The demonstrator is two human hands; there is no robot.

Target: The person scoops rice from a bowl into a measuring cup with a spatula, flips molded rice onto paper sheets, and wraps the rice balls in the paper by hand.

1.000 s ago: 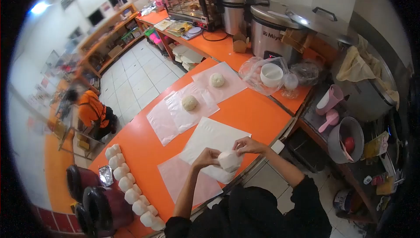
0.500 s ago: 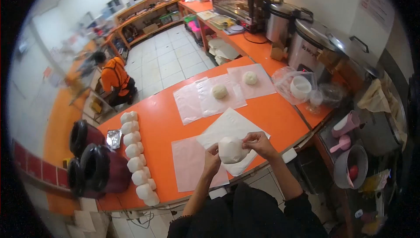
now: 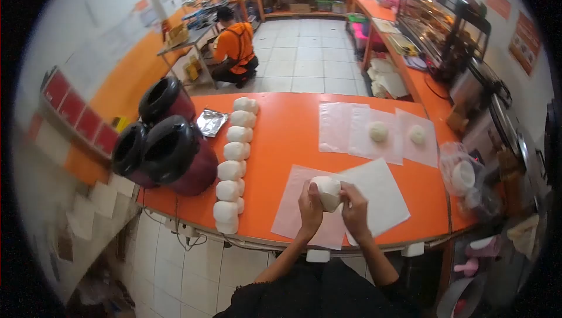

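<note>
Between my two hands is a white dough piece (image 3: 327,191), held above the pink sheet (image 3: 293,207) near the table's front edge. My left hand (image 3: 311,205) grips its left side, and the fingers of my right hand (image 3: 353,203) pinch its right edge. A white paper sheet (image 3: 383,195) lies to the right, partly beside the pink one. Farther back, one round dough ball (image 3: 378,132) and another dough ball (image 3: 417,135) rest on translucent sheets. A row of white dough pieces (image 3: 236,151) stands left of my hands.
Dark lidded containers (image 3: 175,151) and crumpled foil (image 3: 212,122) are at the table's left. A person in orange (image 3: 235,49) crouches beyond it. On the right are a bowl in plastic (image 3: 463,175), large cookers (image 3: 480,119) and a glass display case (image 3: 436,19).
The view has swung left, so the table now appears level. The dough piece between my hands looks narrower and more folded than half a second ago, and my hands are closer together.
</note>
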